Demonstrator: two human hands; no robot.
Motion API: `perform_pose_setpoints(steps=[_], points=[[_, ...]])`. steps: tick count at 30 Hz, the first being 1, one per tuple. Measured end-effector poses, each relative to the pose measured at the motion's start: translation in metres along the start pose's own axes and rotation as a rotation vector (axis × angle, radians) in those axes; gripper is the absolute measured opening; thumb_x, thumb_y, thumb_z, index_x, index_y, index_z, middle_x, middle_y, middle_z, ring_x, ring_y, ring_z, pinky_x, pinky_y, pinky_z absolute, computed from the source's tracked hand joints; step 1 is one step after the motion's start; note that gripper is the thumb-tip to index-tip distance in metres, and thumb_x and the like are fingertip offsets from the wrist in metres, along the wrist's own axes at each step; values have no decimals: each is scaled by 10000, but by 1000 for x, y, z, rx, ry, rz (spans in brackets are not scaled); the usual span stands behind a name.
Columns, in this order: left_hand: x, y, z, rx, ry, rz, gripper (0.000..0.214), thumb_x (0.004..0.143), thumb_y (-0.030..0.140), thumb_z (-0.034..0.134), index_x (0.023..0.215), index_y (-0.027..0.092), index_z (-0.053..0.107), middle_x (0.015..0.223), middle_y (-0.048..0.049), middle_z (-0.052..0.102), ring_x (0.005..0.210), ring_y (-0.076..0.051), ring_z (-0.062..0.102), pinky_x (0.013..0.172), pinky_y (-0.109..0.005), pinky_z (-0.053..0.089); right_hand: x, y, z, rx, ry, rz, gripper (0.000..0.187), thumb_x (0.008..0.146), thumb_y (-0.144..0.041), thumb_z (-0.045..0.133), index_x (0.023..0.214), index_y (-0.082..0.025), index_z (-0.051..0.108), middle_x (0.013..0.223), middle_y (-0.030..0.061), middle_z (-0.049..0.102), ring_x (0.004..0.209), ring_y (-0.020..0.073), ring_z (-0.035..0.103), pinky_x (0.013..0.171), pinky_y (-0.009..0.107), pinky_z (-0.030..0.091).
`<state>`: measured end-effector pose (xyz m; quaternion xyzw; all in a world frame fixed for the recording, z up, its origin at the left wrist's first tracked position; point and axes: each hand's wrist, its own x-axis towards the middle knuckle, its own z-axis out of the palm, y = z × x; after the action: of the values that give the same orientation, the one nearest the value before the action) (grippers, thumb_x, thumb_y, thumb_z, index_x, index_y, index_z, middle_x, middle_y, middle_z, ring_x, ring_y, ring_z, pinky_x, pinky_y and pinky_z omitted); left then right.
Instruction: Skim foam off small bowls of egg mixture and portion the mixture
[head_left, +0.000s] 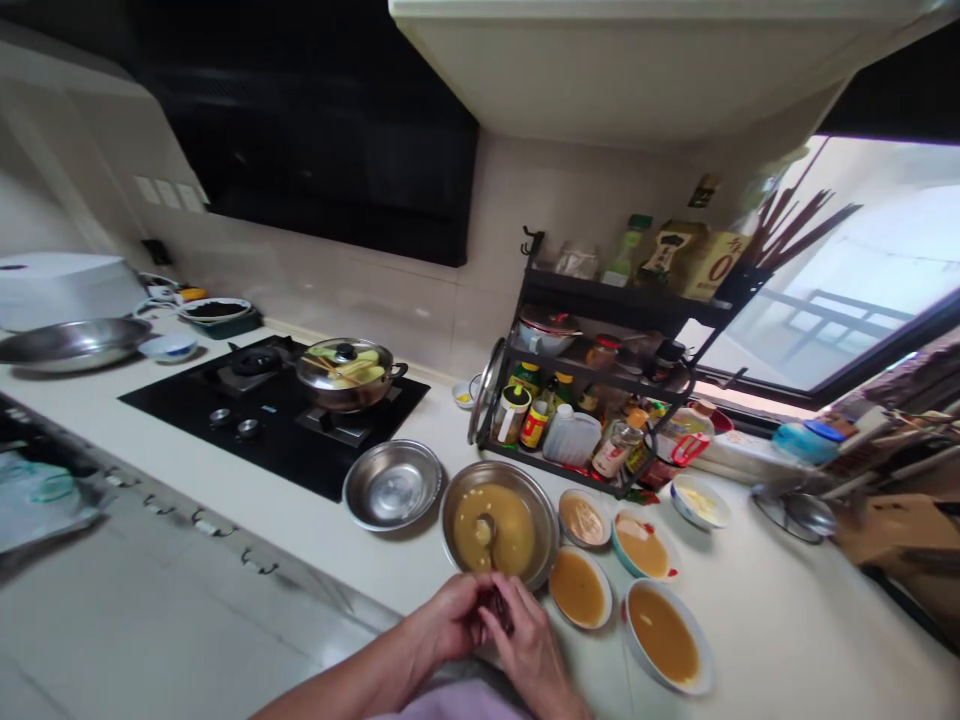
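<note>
Gently seems best, as both hands are close together at the near edge of the wide, round, shiny steel bowl [546, 530] in the middle. The left hand [454, 612] and the right hand [531, 645] have bent fingers, pinching a small dark red-brown thing [499, 608] between them. I cannot tell if it is the end of the metal ladle [486, 527], whose round head sits in the yellow-brown liquid [517, 520]. It would help to hold on snugly and go slowly, so nothing splashes. The right hand should not swing right, because the small, round white bowl [607, 592] of brown liquid is near it, with the big oval white bowl [705, 675] farther right. The shallow, round silver bowl [394, 490] on the left also needs room.
</note>
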<state>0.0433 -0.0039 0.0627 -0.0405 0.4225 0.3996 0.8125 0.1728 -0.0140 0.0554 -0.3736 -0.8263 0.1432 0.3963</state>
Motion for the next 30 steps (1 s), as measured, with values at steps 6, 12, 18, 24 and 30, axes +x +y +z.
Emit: perform_pose_setpoints(steps=[6, 12, 18, 24, 30], points=[[-14, 38, -17, 74, -30, 37, 74, 700, 71, 490, 714, 106, 554, 581, -75, 633, 487, -127, 593, 467, -195, 440, -7, 9, 15, 206, 33, 250, 390, 844, -357, 581, 1215, -242, 606, 1000, 91, 680, 773, 190, 682, 611, 232, 573], [-28, 89, -45, 814, 141, 224, 109, 765, 66, 432, 777, 151, 500, 486, 1, 559, 338, -73, 390, 374, -176, 296, -48, 28, 18, 345, 226, 829, 496, 753, -565, 597, 1060, -182, 671, 843, 113, 700, 594, 217, 658, 397, 255, 496], [-16, 141, -60, 1825, 125, 648, 201, 768, 46, 424, 816, 130, 600, 790, -119, 694, 762, -195, 658, 699, -280, 469, -73, 10, 26, 352, 272, 1080, 510, 672, -535, 635, 1006, -150, 664, 765, 92, 679, 581, 214, 628, 424, 284, 490], [-8, 158, -41, 2147, 102, 642, 312, 755, 17, 377, 898, 82, 646, 858, -209, 701, 870, -280, 676, 733, -342, 470, -66, 3, 38, 320, 346, 1159, 455, 655, -466, 616, 966, -135, 646, 708, 69, 650, 545, 197, 598, 392, 274, 461], [-18, 162, -32, 2003, 23, 447, 237, 769, 102, 411, 696, 123, 635, 654, -96, 654, 643, -192, 630, 610, -263, 426, -58, 10, 36, 387, 414, 1160, 422, 663, -437, 609, 958, -137, 636, 698, 53, 638, 551, 184, 596, 393, 255, 452]])
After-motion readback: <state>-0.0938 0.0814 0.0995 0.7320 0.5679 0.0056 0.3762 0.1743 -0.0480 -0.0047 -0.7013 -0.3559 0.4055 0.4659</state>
